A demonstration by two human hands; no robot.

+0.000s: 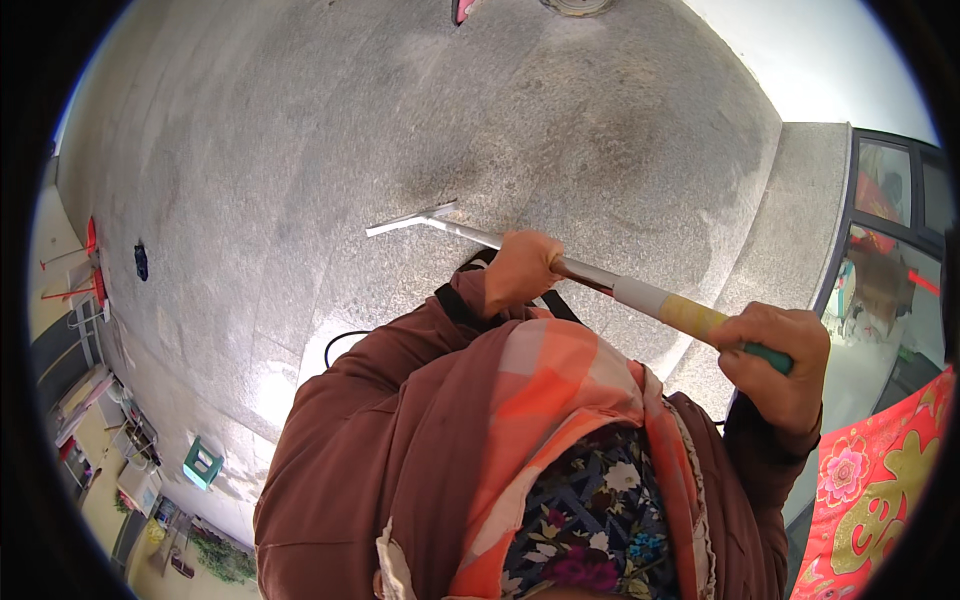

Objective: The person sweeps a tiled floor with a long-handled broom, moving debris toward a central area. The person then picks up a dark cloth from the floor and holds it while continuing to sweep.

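My left hand (521,264) is closed around the metal pole of a floor squeegee, low on the pole. Higher up, my right hand (787,356) grips the green end of its handle. The squeegee handle (660,304) has white, yellow and green sections and slants down to the left, away from my body. The thin, light-coloured squeegee head (409,221) is over the grey stone floor (300,150); whether its whole edge touches the floor cannot be told. Part of a dark shoe (480,259) shows beside my left hand.
A stone step (795,195) and glazed door (885,180) stand at the right, near a red decorated cloth (870,480). A green stool (202,463), red-headed tools (97,287) and a dark object (141,261) are at the left. A round object (577,6) lies at the top.
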